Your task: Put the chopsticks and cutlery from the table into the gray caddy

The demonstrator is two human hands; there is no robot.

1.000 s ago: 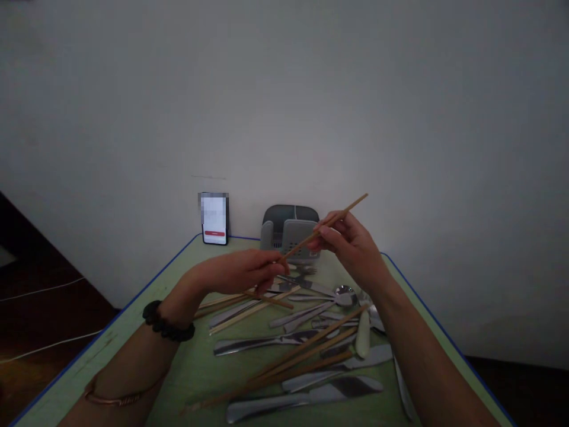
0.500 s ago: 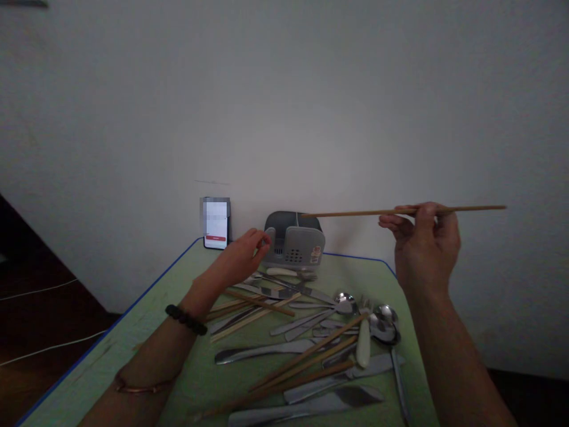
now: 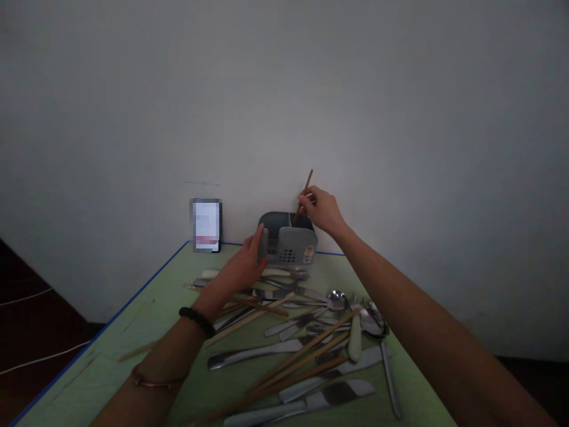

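A chopstick point(image 3: 309, 178) is pinched in the fingertips of my right hand point(image 3: 320, 206). It stands tilted, its lower end dipping into the right compartment of a grey cutlery holder point(image 3: 297, 244). My left hand point(image 3: 248, 261) grips the holder's left front side, fingers against its wall. In front of the holder lie loose pieces: a white-handled fork point(image 3: 275, 272), a spoon point(image 3: 338, 300), several table knives, one of them a large knife point(image 3: 329, 396) nearest me, and wooden chopsticks point(image 3: 306, 350). My left forearm covers part of the pile's left side.
A phone point(image 3: 207, 225) with a lit screen leans against the wall behind the table's far left. The green table point(image 3: 133, 332) has a blue edge and backs onto the pale wall point(image 3: 284, 107). White cables point(image 3: 44, 357) run at the far left.
My right hand has swung the chopstick out to the right, then back left and down into the holder's right compartment. My left hand let go of the chopstick and moved onto the holder.
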